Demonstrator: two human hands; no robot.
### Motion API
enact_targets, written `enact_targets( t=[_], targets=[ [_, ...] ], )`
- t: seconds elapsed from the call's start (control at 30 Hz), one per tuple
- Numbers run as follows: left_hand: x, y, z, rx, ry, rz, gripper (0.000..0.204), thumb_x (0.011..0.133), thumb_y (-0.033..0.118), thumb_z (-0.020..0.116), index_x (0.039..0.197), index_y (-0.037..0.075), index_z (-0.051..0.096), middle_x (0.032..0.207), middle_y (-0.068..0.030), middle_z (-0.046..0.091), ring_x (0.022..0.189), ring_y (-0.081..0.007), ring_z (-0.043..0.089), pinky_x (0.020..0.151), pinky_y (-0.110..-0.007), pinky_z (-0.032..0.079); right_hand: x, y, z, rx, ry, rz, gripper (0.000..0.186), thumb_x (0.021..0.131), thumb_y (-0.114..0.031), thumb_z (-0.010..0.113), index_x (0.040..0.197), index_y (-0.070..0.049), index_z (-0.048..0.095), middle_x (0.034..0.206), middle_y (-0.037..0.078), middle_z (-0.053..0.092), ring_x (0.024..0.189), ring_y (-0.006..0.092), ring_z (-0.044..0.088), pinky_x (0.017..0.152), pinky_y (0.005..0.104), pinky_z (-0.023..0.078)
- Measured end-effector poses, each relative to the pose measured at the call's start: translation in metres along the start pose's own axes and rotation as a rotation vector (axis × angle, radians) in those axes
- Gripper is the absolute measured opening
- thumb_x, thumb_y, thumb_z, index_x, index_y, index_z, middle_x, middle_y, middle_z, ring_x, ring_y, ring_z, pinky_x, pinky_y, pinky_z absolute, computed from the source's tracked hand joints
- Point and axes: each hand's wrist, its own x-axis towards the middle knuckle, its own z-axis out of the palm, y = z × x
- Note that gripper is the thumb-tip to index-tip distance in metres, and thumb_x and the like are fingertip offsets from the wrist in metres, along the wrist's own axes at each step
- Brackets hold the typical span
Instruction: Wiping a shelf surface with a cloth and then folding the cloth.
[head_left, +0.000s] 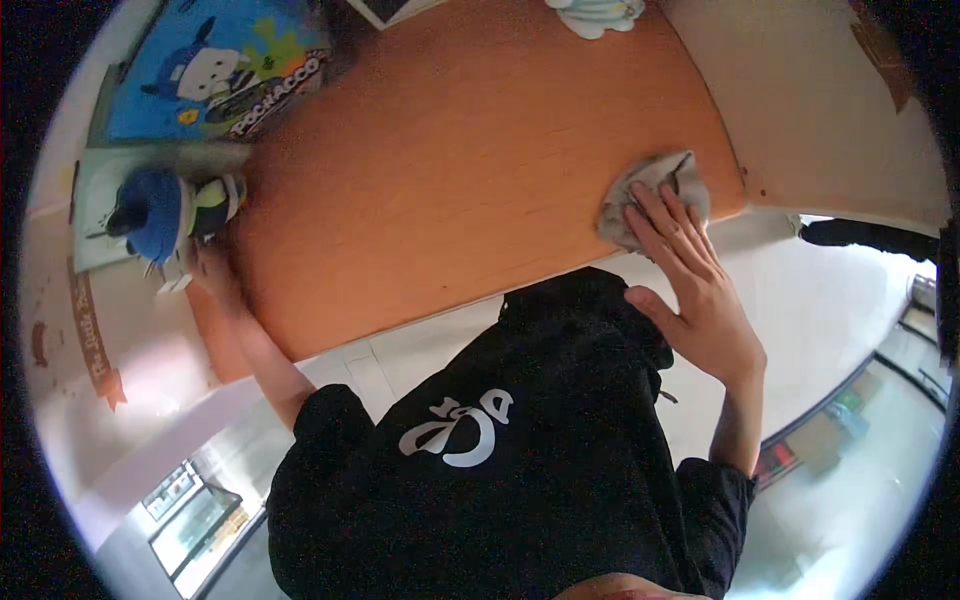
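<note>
On the right of the orange wood-look desktop (pixel 440 190) lies a crumpled grey cloth (pixel 622 222). My right hand (pixel 690 275) rests on top of it, fingers stretched out flat and thumb apart, pressing it against the surface near the front edge. At the far left, my left hand (pixel 212 275) reaches beside a toy figure (pixel 160 212) with a blue top and a white and green body. The fingers of this hand are partly hidden in shade by the toy, so whether they grip it is unclear. A small white piece (pixel 175 284) shows next to them.
A blue picture panel with a cartoon dog (pixel 215 75) stands at the back left. A white and pale-blue plush-like item (pixel 597 15) sits at the far edge, with a dark-framed object (pixel 385 10) left of it. Light side panels (pixel 815 110) border the desk.
</note>
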Motion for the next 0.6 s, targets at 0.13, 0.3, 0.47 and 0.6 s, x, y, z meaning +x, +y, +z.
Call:
enact_targets(
  t=[0.13,0.3,0.47,0.6],
  targets=[
    [0.007,-0.023,-0.005,0.08,0.106,-0.076,0.038,0.097,0.003,0.044,0.123,-0.01,0.069,0.107,-0.0142,0.073,0.087,-0.0217,0.061,0.076,-0.03,0.051,0.029,-0.014,0.009,0.023,0.044,-0.006,0.07,0.101,-0.035,0.069,0.16,-0.004,0.047,0.172,0.007,0.038,0.163,0.0316,0.026,0.133,0.0481,0.025],
    [-0.002,-0.007,-0.021,-0.021,-0.119,-0.142,0.038,0.097,0.003,0.042,0.122,-0.009,0.069,0.104,-0.0145,0.072,0.084,-0.0217,0.06,0.074,-0.031,0.051,0.078,-0.023,0.026,-0.076,0.133,-0.125,0.068,0.102,-0.031,0.066,0.159,0.0,0.046,0.172,0.011,0.038,0.162,0.0324,0.027,0.131,0.0436,0.028],
    [-0.002,0.05,-0.024,-0.196,-0.466,-0.189,0.038,0.098,0.003,0.04,0.12,-0.008,0.069,0.1,-0.0143,0.071,0.081,-0.0215,0.06,0.071,-0.032,0.051,0.161,-0.015,0.042,-0.181,0.205,-0.231,0.065,0.103,-0.029,0.06,0.158,0.003,0.044,0.171,0.015,0.037,0.16,0.0336,0.032,0.127,0.0447,0.034],
    [0.004,0.018,-0.05,-0.085,-0.468,-0.191,0.036,0.097,0.003,0.041,0.116,-0.008,0.07,0.097,-0.0142,0.071,0.08,-0.0215,0.059,0.07,-0.032,0.05,0.225,-0.001,0.062,-0.312,0.337,-0.253,0.068,0.103,-0.032,0.06,0.158,0.003,0.045,0.17,0.016,0.039,0.159,0.0387,0.033,0.127,0.0476,0.033]
  ],
)
